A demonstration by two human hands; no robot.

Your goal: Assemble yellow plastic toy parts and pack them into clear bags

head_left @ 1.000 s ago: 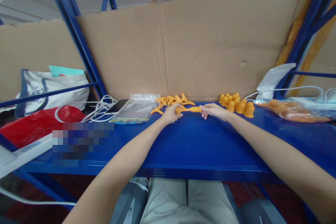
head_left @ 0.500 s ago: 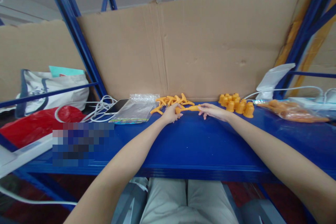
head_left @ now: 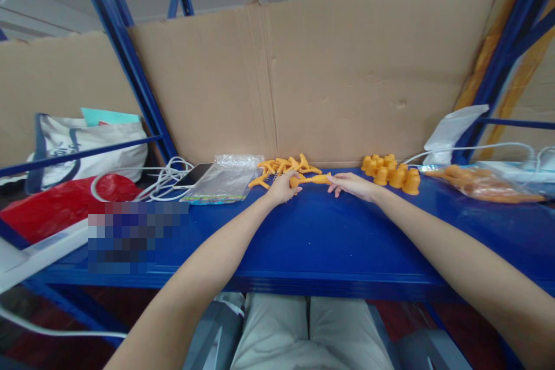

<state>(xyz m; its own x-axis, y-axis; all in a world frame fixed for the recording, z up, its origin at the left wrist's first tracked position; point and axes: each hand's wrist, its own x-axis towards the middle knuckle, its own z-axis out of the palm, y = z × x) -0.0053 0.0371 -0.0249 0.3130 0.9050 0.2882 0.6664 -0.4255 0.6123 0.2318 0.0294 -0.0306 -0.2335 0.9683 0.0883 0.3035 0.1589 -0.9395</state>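
Observation:
My left hand [head_left: 284, 187] is closed around the left end of an orange plastic piece [head_left: 319, 179] with a ridged, screw-like shaft. At its other end, the fingers of my right hand [head_left: 353, 184] pinch the wider, smooth section. The piece lies level between both hands, just above the blue shelf [head_left: 303, 237]; its left end is mostly covered by my fingers. Right behind my left hand is a heap of orange forked or T-shaped plastic parts [head_left: 302, 162]. Several orange ribbed cup-shaped parts [head_left: 380, 176] stand in a group beyond my right wrist.
Left of the heap lie a clear plastic bag [head_left: 225, 185], a phone [head_left: 199, 174] and white cables [head_left: 167, 176]. A red bag [head_left: 69, 202] is farther left. A bag of orange parts [head_left: 485, 182] rests at right. Cardboard [head_left: 347, 81] walls the back.
Both hands keep almost the same place and grip on the orange piece. The fingers of my right hand have shifted very slightly; the other things stay put.

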